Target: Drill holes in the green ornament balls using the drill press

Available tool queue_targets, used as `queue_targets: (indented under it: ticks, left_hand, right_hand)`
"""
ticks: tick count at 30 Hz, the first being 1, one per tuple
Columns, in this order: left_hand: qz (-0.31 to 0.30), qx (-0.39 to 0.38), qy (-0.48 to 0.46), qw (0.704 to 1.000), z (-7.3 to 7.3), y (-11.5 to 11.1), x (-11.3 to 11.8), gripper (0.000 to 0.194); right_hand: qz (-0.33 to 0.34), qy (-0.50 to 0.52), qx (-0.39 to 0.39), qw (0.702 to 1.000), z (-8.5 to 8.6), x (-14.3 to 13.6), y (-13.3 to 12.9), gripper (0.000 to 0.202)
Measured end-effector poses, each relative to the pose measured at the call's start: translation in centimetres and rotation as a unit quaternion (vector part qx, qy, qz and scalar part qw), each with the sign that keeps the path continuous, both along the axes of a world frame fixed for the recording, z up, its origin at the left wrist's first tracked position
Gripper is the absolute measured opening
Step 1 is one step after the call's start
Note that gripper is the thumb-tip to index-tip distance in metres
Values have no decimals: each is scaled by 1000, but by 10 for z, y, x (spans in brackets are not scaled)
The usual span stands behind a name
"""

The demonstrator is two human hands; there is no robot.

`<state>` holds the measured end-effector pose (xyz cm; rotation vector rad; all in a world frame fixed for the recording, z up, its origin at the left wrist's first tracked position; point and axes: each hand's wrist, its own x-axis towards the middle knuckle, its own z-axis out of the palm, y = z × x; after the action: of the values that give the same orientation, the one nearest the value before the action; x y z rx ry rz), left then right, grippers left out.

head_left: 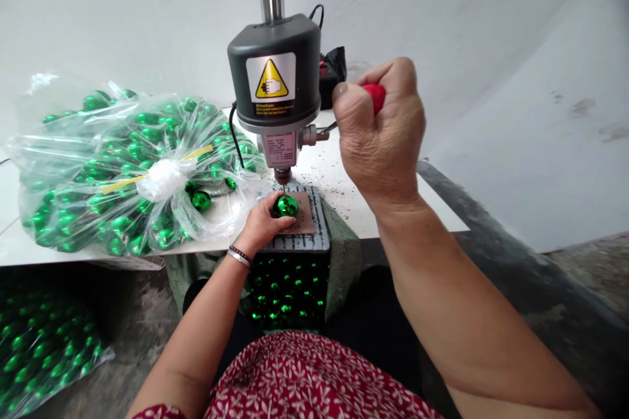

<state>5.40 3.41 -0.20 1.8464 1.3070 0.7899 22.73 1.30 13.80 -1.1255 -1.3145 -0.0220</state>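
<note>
Under the chuck of a dark grey bench drill press (275,72), my left hand (264,221) holds a shiny green ball (286,205) between thumb and fingers. The ball rests on a brown board (305,215) on the machine's base. A thin drill bit (284,188) points down at the ball's top; whether it has gone in, I cannot tell. My right hand (381,131) is raised beside the motor head, wrapped round the red knob (376,97) of the feed lever, most of which the fingers hide.
A knotted clear plastic bag (167,177) full of green balls lies on the white table (363,209) at left. Two loose balls sit beside it. More balls fill a container (287,288) below the table edge and another bag (44,347) at lower left. Dark shavings dot the tabletop.
</note>
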Motion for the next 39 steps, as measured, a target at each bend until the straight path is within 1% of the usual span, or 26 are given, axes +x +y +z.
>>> queue_targets:
  ticks: [3,6,10,13,16,19,23,28,35,39]
  left_hand:
    - [1,2,5,1000,-3,-3,-2,59]
    - [-3,1,6,1000,-4,-3,-4,55]
    - [3,-32,-4,999,3,2,-4,52]
    - [5,-66,0,998,10,5,-3,59]
    - [1,-64,6,998,12,5,-2,59]
    - [-3,-48,-6,999,10,3,-2,53]
    - [-7,-37,-12,999,6,1,-2,49]
    - [-3,-36,-22,999,4,0,-2,53]
    - [-4,-39,-4,999,4,-1,-3,55]
    - [-8,-30,-9,999,-1,0,-4,56]
  right_hand:
    - [4,-15,9,1000,-2,2,0,29]
    - [5,-17,10,1000,-3,2,-1,30]
    - [-2,-9,2,1000,0,0,-2,29]
    - [-3,-9,-12,1000,1,0,-3,27]
    - [4,-13,-11,1000,0,0,-4,27]
    - [-11,-11,7,1000,0,-1,-7,28]
    - [-24,-4,22,999,0,-4,-11,25]
    - [-40,3,16,999,0,-5,-14,19]
    - [-62,-6,11,998,-9,-8,-23,15]
    - [-78,-9,-2,997,-12,-9,-24,15]
